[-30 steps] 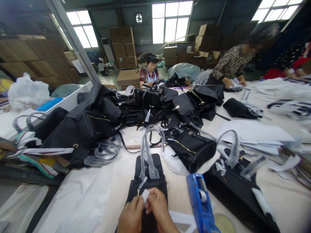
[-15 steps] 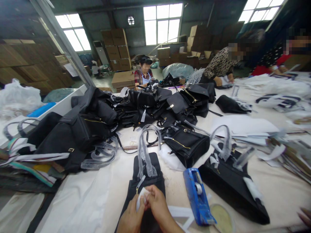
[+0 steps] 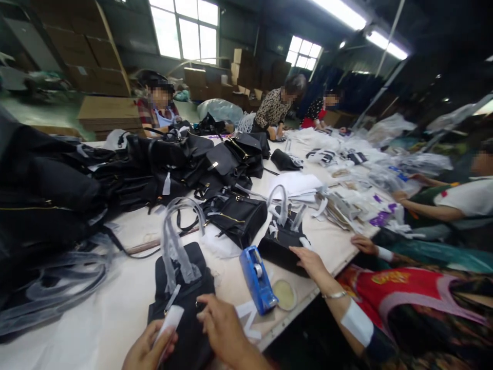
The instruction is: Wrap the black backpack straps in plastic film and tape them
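A black bag (image 3: pixel 188 313) lies flat in front of me, its handles (image 3: pixel 173 246) wrapped in clear plastic. Over its lower left side, my left hand (image 3: pixel 148 347) is closed on a folded white paper strip (image 3: pixel 171 319). Just above the strip, a zip pull wrapped in white (image 3: pixel 173 298) hangs on the bag. My right hand (image 3: pixel 223 329) hovers over the bag's right side, fingers apart and bent, with nothing seen in them. Right of that hand stands a blue tape dispenser (image 3: pixel 257 282), with white paper strips (image 3: pixel 246 313) lying beside it.
A co-worker's hand (image 3: pixel 310 262) touches another black bag (image 3: pixel 285 241) on the right. A round yellowish disc (image 3: pixel 285 295) lies near the table edge. Black bags (image 3: pixel 131 180) are heaped across the left and back. Further people work around the table.
My view has swung to the right, bringing more co-workers in. My hands have parted: the white paper strip stays in my left, while my right has come off it.
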{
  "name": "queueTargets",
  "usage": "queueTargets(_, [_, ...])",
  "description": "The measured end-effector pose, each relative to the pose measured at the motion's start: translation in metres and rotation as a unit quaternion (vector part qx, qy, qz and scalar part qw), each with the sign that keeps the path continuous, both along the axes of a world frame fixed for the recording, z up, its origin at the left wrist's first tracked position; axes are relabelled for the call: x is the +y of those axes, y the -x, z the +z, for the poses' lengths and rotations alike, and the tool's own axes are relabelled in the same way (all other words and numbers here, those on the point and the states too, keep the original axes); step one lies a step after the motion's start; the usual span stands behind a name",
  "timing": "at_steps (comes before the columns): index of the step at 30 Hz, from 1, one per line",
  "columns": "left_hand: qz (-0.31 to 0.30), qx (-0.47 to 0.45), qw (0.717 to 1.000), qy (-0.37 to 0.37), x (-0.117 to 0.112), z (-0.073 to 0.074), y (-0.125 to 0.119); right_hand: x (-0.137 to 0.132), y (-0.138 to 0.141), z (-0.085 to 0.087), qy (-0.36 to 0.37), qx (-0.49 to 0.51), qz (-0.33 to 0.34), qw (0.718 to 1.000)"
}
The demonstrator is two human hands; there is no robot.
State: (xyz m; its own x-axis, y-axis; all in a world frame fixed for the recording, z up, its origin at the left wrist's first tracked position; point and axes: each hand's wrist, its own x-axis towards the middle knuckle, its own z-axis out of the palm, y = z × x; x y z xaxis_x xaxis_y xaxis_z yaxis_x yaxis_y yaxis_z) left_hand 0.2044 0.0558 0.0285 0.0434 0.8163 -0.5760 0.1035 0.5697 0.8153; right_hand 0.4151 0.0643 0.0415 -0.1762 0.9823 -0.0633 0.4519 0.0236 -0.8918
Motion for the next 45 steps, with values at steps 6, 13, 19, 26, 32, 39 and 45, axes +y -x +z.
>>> queueTargets(6, [0.015, -0.019, 1.000, 0.015, 0.000, 0.007, 0.002, -0.017, -0.151, -0.026, 0.064, -0.215, -0.290, 0.931])
queueTargets(13, [-0.010, -0.017, 1.000, 0.006, -0.004, 0.021, -0.006, -0.021, -0.179, -0.060, 0.133, -0.160, -0.240, 0.948])
queueTargets(19, [0.005, -0.031, 0.999, 0.009, -0.005, 0.023, -0.008, -0.013, -0.179, -0.064, 0.139, -0.108, -0.258, 0.950])
queueTargets(26, [0.017, -0.052, 0.998, 0.013, -0.006, 0.013, -0.002, -0.024, -0.174, -0.049, 0.099, -0.057, -0.281, 0.953])
queueTargets(32, [0.021, -0.017, 0.999, 0.021, -0.007, 0.026, -0.006, -0.036, -0.178, -0.040, 0.172, 0.027, -0.270, 0.947])
queueTargets(39, [0.024, -0.027, 0.999, 0.026, -0.006, 0.019, -0.005, -0.049, -0.183, -0.045, 0.243, 0.081, -0.293, 0.921])
queueTargets(45, [0.017, -0.027, 0.999, 0.031, -0.005, 0.009, -0.003, -0.053, -0.183, -0.054, 0.255, 0.099, -0.304, 0.913])
